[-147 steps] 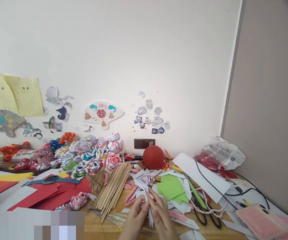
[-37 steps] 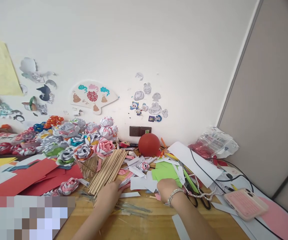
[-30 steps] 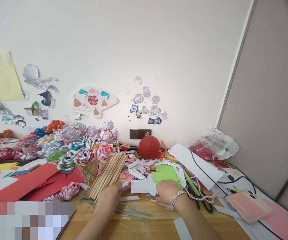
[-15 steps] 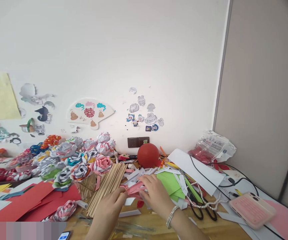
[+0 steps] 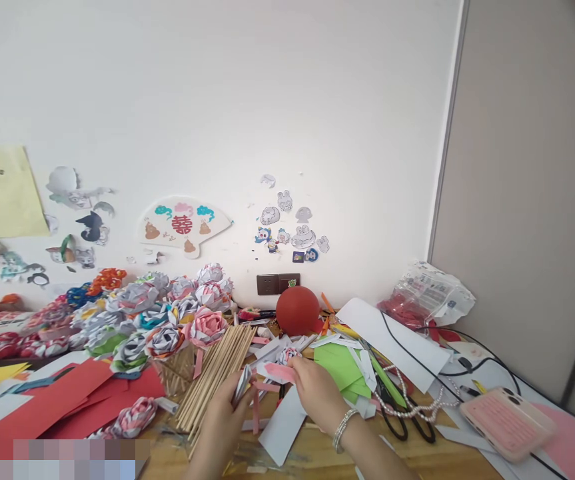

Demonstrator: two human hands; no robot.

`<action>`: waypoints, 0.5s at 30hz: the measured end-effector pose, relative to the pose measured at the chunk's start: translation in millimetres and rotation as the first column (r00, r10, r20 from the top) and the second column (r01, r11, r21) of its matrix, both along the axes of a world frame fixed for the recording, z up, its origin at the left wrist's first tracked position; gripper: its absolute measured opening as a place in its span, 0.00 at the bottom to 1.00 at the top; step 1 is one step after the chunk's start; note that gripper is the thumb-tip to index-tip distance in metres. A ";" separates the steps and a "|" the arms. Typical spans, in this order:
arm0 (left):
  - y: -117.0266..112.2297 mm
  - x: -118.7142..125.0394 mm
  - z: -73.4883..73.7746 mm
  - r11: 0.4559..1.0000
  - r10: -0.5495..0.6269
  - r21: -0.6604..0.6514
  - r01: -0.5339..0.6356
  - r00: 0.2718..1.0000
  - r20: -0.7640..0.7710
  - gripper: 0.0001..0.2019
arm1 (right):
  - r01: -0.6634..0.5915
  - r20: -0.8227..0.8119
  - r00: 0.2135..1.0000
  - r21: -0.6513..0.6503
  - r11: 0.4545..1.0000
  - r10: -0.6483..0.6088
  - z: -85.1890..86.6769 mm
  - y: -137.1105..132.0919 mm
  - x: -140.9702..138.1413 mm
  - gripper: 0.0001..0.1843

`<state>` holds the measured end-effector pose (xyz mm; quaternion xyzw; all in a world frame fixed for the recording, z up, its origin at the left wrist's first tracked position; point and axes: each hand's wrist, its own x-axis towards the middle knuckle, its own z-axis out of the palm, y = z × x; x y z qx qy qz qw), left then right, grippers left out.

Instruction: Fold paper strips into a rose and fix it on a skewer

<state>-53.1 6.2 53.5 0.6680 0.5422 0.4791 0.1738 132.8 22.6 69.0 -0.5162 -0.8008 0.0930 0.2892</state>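
Pink paper that bridged both hands half a second ago now sits in the right fingers alone, and a white sheet (image 5: 283, 427) has come to lie askew nearer the person than the red ball (image 5: 298, 311). Smooth and round, that ball backs a litter of matte, creased paper. Just nearer than it, the right hand (image 5: 314, 387) pinches a flat pink strip (image 5: 278, 372) between thumb and fingers, palm down, a beaded silver bracelet (image 5: 343, 430) circling its wrist. To the ball's near left, the left hand (image 5: 221, 410) is clamped on a folded white strip (image 5: 242, 385) — thin, layered, tilted upward — with its thumb toward the other hand. Slim wooden sticks (image 5: 220, 373) lie slantwise left of the ball, partly behind that left hand. Farther left stand crinkled paper roses (image 5: 137, 297), heaped in whorls of white, pink and green; below their near edge, a transparent container (image 5: 174, 373) holds what look like more sticks. Bright green sheets (image 5: 337, 367) spread to the ball's near right, on the wood-grained surface (image 5: 317, 460). Well right of the ball slumps a crinkly plastic bag (image 5: 430, 293) — partly clear, with red material inside.
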 end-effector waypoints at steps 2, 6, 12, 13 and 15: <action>1.8 0.4 -0.6 1.000 0.011 -0.026 -0.009 0.997 0.071 0.11 | 0.005 -0.002 1.000 0.006 1.000 -0.005 0.6 -1.5 -0.4 0.12; 4.0 0.0 -2.3 0.998 0.012 -0.061 -0.004 0.992 0.122 0.14 | 0.037 0.021 0.999 -0.005 0.999 -0.037 0.1 -1.2 -2.0 0.13; 4.8 -1.8 -5.0 0.993 0.059 -0.110 -0.046 0.991 0.124 0.15 | 0.092 0.037 0.995 -0.042 0.995 -0.091 -4.8 4.6 -2.1 0.15; 4.9 -2.0 -4.9 0.993 0.053 -0.111 -0.039 0.991 0.125 0.15 | 0.089 0.029 0.996 -0.049 0.995 -0.088 -5.5 4.7 -2.0 0.15; 4.6 -2.2 -3.8 0.995 0.047 -0.094 -0.035 0.990 0.131 0.15 | 0.077 0.002 0.997 -0.058 0.995 -0.077 -5.9 3.6 -2.6 0.13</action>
